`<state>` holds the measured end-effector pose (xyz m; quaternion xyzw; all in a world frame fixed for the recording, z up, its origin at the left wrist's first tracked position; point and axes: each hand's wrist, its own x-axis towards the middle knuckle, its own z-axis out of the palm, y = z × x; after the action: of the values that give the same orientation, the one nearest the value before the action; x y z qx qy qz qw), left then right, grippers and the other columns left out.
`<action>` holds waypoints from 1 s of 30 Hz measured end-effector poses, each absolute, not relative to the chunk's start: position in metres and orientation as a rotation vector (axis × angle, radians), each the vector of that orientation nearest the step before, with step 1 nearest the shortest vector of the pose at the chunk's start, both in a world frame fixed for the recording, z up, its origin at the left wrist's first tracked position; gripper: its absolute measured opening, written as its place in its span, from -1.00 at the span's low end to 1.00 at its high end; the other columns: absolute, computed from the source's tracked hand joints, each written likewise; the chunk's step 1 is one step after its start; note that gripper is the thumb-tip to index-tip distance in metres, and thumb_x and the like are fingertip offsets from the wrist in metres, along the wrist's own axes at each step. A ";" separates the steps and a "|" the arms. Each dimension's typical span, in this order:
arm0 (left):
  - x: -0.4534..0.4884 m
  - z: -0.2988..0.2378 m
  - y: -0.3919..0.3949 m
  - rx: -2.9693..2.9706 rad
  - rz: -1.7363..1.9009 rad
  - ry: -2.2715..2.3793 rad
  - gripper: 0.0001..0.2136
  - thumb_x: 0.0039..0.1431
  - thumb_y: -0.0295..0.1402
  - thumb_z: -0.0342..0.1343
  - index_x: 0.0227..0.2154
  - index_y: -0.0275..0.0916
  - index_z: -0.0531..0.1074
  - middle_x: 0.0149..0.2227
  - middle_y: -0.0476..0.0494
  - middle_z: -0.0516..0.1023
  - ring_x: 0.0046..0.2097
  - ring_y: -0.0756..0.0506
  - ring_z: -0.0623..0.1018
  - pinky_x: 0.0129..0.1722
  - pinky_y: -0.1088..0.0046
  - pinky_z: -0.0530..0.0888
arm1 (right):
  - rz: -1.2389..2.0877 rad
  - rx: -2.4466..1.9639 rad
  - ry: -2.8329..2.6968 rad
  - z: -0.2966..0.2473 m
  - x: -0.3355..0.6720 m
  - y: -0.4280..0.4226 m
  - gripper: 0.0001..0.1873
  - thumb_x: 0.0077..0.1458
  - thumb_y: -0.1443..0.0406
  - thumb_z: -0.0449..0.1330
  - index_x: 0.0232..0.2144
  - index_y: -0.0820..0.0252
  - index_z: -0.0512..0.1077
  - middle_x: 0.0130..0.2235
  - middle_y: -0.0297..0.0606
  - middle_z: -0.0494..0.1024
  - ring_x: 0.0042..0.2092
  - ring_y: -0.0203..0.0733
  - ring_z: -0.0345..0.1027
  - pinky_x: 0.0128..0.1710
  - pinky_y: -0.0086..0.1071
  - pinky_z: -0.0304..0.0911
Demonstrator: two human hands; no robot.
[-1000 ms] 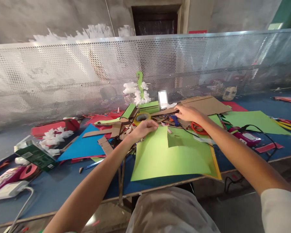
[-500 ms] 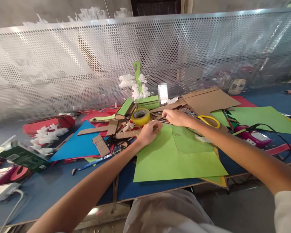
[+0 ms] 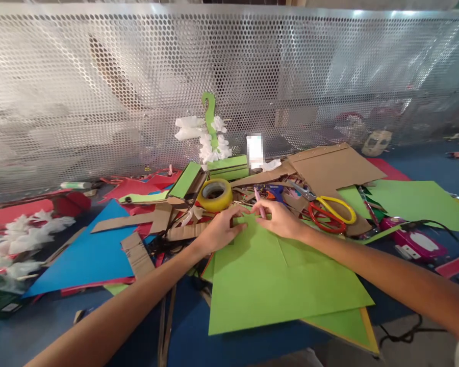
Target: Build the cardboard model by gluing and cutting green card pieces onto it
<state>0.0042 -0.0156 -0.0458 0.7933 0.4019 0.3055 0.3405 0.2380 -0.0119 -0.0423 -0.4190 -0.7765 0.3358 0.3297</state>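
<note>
A large light-green paper sheet [image 3: 279,285] lies in front of me, with another piece of green paper on it. My right hand [image 3: 279,219] rests at its far edge, pinching a pink pen [image 3: 259,200] that stands nearly upright. Beside it, my left hand [image 3: 224,227] is curled at the sheet's top left, thumb and fingers closed on the edge of green paper; exactly which piece is partly hidden. A roll of yellow tape [image 3: 216,203] stands just behind my left hand. Scissors with yellow and red handles [image 3: 334,211] lie to the right of my right hand.
Cardboard [image 3: 336,165] and scraps clutter the back, with a blue glue gun [image 3: 275,192]. Blue paper [image 3: 87,255] and white tissue ruffles [image 3: 26,234] lie left, a magenta device [image 3: 416,242] right. A green hooked shape with white ruffles [image 3: 210,120] stands before the perforated metal panel [image 3: 321,66].
My right hand has taken hold of the pink pen and come nearer the green sheet. The camera has tilted down and closer. My left hand stays at the sheet's far edge.
</note>
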 end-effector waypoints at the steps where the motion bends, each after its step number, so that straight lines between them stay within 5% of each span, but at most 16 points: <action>1: 0.001 -0.045 -0.018 2.067 0.756 1.062 -0.68 0.19 -0.34 0.21 0.01 -0.24 0.53 -0.16 -0.12 0.58 -0.30 -0.04 0.47 -0.25 0.45 0.41 | 0.885 -1.091 -2.032 -0.042 0.238 -0.014 -0.77 0.11 0.38 0.27 -0.14 0.19 0.54 -0.38 -0.39 0.40 -0.31 -0.22 0.38 -0.23 -0.38 0.28; 8: -0.012 -0.042 -0.025 1.977 0.675 1.076 -0.66 0.23 -0.36 0.21 0.05 -0.27 0.58 -0.16 -0.15 0.61 -0.31 -0.03 0.47 -0.30 0.49 0.41 | 0.947 -1.130 -2.031 -0.041 0.235 -0.021 -0.78 0.18 0.31 0.30 -0.12 0.20 0.63 -0.39 -0.38 0.42 -0.33 -0.24 0.35 -0.26 -0.40 0.25; 24: -0.027 -0.028 -0.013 1.885 0.470 0.940 -0.54 0.23 -0.37 0.22 0.20 -0.22 0.52 0.04 -0.24 0.61 0.06 -0.17 0.58 0.08 0.34 0.50 | 0.890 -1.234 -2.104 -0.028 0.235 -0.026 -0.76 0.25 0.33 0.29 -0.07 0.18 0.68 -0.38 -0.32 0.47 -0.35 -0.25 0.34 -0.26 -0.39 0.25; 30: -0.021 -0.034 -0.021 1.880 0.534 1.051 -0.61 0.33 -0.34 0.17 0.19 -0.19 0.53 -0.10 -0.16 0.66 -0.25 -0.04 0.58 -0.18 0.46 0.52 | 0.961 -1.265 -2.045 -0.027 0.235 -0.024 -0.77 0.24 0.31 0.30 -0.09 0.16 0.69 -0.37 -0.33 0.48 -0.37 -0.28 0.32 -0.31 -0.41 0.22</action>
<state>-0.0214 -0.0209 -0.0336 0.7587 0.4242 0.2156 0.4449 0.2352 -0.0243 -0.0270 -0.4701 -0.7597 0.3569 0.2727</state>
